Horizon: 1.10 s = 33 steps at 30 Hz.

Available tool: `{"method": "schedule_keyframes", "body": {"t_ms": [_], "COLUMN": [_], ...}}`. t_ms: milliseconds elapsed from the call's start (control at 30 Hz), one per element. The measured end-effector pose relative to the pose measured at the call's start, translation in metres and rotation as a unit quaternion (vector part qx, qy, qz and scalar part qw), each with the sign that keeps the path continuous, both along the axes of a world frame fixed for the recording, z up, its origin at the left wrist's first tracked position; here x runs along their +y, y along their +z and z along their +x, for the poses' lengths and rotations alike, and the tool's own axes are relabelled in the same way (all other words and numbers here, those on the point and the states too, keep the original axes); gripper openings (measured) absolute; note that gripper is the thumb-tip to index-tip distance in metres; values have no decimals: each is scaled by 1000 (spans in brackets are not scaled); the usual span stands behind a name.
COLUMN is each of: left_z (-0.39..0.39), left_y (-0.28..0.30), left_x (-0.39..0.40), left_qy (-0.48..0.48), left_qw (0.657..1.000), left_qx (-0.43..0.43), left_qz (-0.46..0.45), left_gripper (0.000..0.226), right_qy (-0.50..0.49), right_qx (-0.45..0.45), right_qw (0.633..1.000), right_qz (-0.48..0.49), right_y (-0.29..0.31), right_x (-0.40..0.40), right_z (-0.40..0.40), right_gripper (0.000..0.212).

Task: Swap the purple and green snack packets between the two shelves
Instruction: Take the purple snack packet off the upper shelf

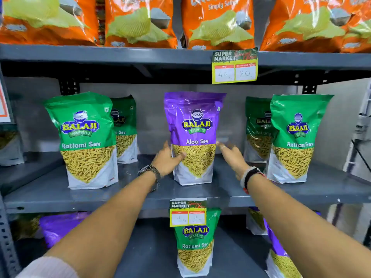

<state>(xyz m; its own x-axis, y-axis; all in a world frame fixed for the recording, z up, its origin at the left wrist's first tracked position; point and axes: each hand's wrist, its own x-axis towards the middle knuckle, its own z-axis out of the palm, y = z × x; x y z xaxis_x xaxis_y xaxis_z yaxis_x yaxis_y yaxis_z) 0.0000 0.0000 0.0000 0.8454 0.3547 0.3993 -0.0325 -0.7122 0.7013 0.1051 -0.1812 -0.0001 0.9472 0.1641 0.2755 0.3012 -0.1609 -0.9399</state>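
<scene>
Upright at the centre of a grey metal middle shelf [140, 189], a purple plastic pouch of Aloo Sev [193, 137] is standing between two outstretched bare arms. Left hand [167, 160], with a metal wristwatch [150, 171] on its wrist, is pressing its thumb across the pouch's lower left front, its grip loosely spread and touching the pack rather than closed round it. Right hand [230, 155], wearing a ring and black and white wristbands [250, 177], is hovering just beside the pouch's right edge with fingers open and blurred; whether it is touching the pack cannot be told. Green plastic Ratlami Sev pouches are flanking the purple one, one at the left front [86, 141] and one at the right front [295, 137], with further green packs behind each. On the lower shelf, another green Ratlami Sev pouch [195, 243] is standing directly beneath, partly behind a yellow supermarket price tag [187, 212], with purple pouches lying at the far left [58, 225] and right [279, 255]. Orange crisp bags [216, 23] are lining the top shelf.
</scene>
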Motion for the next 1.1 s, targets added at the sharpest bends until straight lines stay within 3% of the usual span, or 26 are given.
{"method": "schedule_keyframes", "body": {"t_ms": [100, 233, 267, 367, 467, 567, 733, 867, 967, 1100], "left_z": [14, 26, 27, 26, 14, -7, -55, -96, -128, -163], "left_y": [-10, -22, -23, -22, -19, -20, -19, -16, -21, -45], "left_x": [4, 4, 4, 3, -2, -3, -5, -8, -13, -18], "left_qy": [-47, -69, -61, -57, -53, -39, -18, 2, 18, 19], "left_qw": [993, 981, 977, 960, 940, 937, 930, 939, 939, 938], "left_qx": [-37, -58, -65, -88, -114, -130, -161, -178, -194, -212], "left_qz": [-100, -173, -191, -259, -317, -322, -330, -296, -283, -272], "left_gripper": [71, 79, 75, 32, 27, 29, 31, 36, 51, 52], "right_qy": [50, 128, 123, 114, 108, 104, 125, 138, 154, 178], "right_qx": [54, 32, 23, 1, 5, -1, -6, -12, -17, -14], "right_qw": [996, 987, 986, 985, 986, 987, 984, 982, 979, 975], "right_qz": [47, 95, 108, 128, 128, 121, 124, 128, 135, 134], "right_y": [-6, -15, -15, -21, -23, -25, -25, -24, -30, -50], "right_x": [10, 20, 21, 22, 19, 18, 24, 23, 18, 12], "right_z": [8, 8, 5, 1, -6, -16, -49, -80, -102, -135], "right_gripper": [70, 35, 29, 23, 21, 30, 69, 86, 85, 73]}}
